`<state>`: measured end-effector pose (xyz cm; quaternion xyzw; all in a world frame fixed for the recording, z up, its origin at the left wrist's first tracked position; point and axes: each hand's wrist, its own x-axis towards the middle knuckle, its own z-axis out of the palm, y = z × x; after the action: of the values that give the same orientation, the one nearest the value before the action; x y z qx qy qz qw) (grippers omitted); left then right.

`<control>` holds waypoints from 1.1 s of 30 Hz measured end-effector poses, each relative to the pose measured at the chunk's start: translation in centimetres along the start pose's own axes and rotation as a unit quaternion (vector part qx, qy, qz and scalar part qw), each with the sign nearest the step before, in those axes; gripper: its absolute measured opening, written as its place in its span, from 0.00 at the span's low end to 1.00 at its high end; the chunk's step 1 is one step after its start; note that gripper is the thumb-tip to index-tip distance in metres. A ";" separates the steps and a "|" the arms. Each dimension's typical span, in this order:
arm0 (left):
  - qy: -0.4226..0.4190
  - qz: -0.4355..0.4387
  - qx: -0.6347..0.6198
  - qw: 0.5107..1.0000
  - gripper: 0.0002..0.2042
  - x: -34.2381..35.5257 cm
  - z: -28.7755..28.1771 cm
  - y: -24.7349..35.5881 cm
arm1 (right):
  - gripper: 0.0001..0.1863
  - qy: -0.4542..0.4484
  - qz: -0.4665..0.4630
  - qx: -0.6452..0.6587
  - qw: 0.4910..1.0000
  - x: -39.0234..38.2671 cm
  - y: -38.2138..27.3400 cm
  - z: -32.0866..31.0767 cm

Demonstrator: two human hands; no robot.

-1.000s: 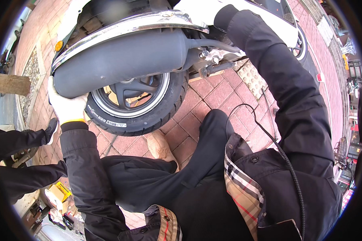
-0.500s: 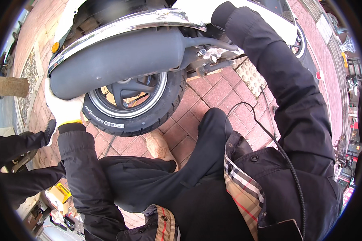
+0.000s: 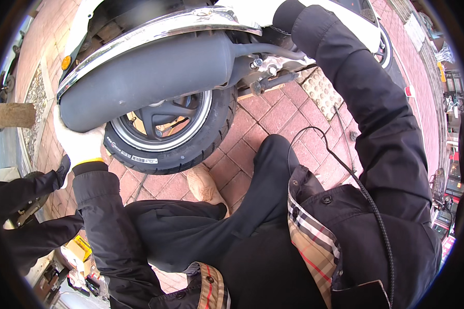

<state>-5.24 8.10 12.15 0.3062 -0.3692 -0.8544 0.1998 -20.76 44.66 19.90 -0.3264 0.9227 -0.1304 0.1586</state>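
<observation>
A large matte black muffler (image 3: 154, 74) runs along the side of a white scooter, above its rear wheel. At the muffler's left end is my left hand (image 3: 82, 140), in a white glove with a yellow cuff, closed around the lower edge; some fingers are hidden behind it. My right arm (image 3: 355, 77) reaches up to the scooter's white body. White glove and white bodywork blend together past the black cuff, so the fingers of my right hand (image 3: 255, 13) cannot be made out. Below the muffler shows the black tyre (image 3: 178, 162) with its spoked rim.
A chrome trim bar (image 3: 154, 38) curves above the muffler. Exhaust pipe and bolts (image 3: 263, 67) sit at its right end. Red paving bricks (image 3: 263, 116) lie beneath. A black cable (image 3: 340, 165) crosses by my right side. Another person's legs (image 3: 36, 188) are at the left.
The scooter and muffler sit slightly further left in the picture. My left hand stays on the muffler's end, and my right arm keeps nearly the same pose.
</observation>
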 end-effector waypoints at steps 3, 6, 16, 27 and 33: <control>-0.006 -0.001 0.006 1.000 0.24 0.0 0.3 0.1 | 0.17 0.014 0.038 -0.085 0.996 -0.2 0.0 -0.3; 0.016 0.000 0.007 1.000 0.24 -0.1 0.7 0.1 | 0.18 0.025 -0.002 -0.160 0.987 0.0 0.2 0.0; 0.030 0.015 0.019 0.999 0.24 -0.6 1.2 -0.2 | 0.14 -0.002 0.002 -0.186 0.983 0.7 1.0 0.0; -0.004 -0.001 0.005 1.000 0.24 -0.1 0.1 0.0 | 0.18 0.007 -0.010 0.018 1.000 -0.7 -0.5 -0.3; -0.016 -0.010 0.000 1.000 0.24 -0.1 0.1 0.2 | 0.19 -0.079 0.016 -0.181 0.980 1.0 1.6 -0.5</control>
<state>-5.22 8.07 12.32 0.2958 -0.3695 -0.8611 0.1856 -22.55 45.30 19.56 -0.3444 0.9205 0.0681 0.1715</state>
